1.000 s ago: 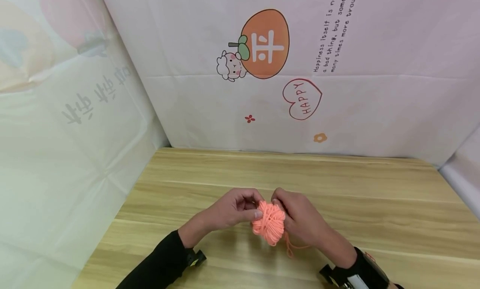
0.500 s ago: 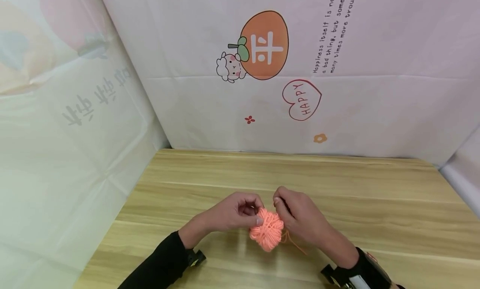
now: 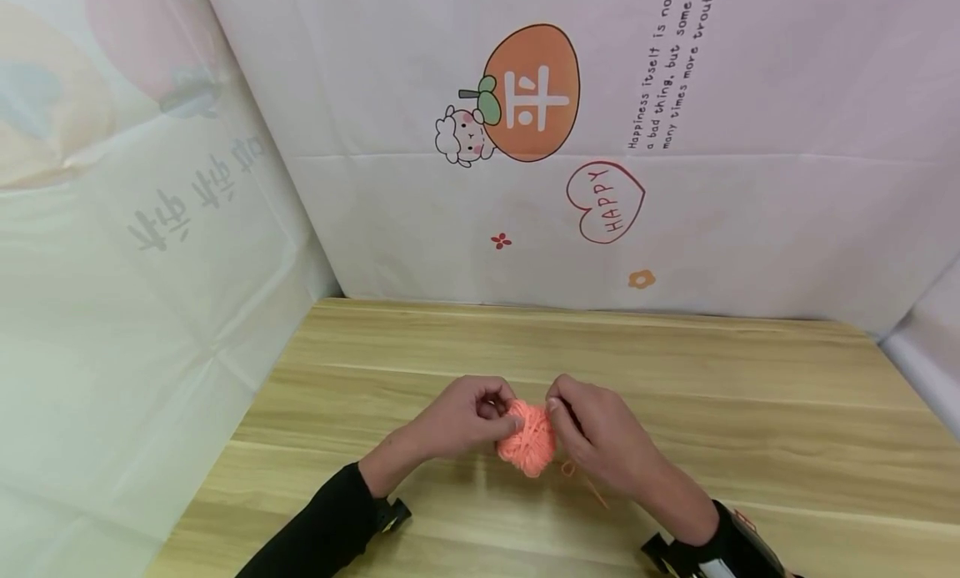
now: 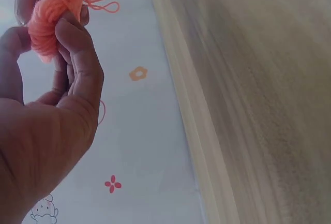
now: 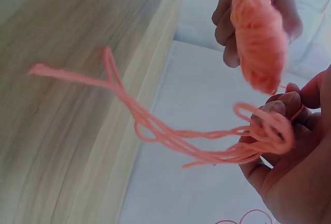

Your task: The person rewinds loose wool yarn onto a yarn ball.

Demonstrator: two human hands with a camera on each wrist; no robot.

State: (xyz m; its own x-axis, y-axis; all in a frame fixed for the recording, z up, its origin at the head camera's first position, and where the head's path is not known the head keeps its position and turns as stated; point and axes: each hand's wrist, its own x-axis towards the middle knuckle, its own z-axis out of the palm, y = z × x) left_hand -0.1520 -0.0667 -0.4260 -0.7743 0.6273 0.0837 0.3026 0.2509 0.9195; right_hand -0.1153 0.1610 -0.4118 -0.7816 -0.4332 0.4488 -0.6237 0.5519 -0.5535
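A small ball of coral yarn (image 3: 531, 446) is held above the table, wound with a band of strands round its middle. My left hand (image 3: 467, 419) pinches its left side between thumb and fingers; the left wrist view shows the thumb pressing on the wound yarn (image 4: 49, 19). At the ball's right side is my right hand (image 3: 603, 428), its fingers curled. In the right wrist view, that hand (image 5: 305, 167) grips loose yarn strands (image 5: 176, 138) gathered in its palm, and pinches a thin strand near the ball (image 5: 258, 40). Looped tail ends hang free below it.
Under the hands lies a wood-grain table (image 3: 420, 336). White printed cloth (image 3: 390, 228) hangs behind its far edge, and more cloth (image 3: 187, 311) covers the left side. Dark bands with small devices (image 3: 393, 515) sit on both wrists.
The ball of yarn dips, then rises slightly left in the left hand's pinch, its face turning a little. The right hand stays near its right side while the loose tail shifts below.
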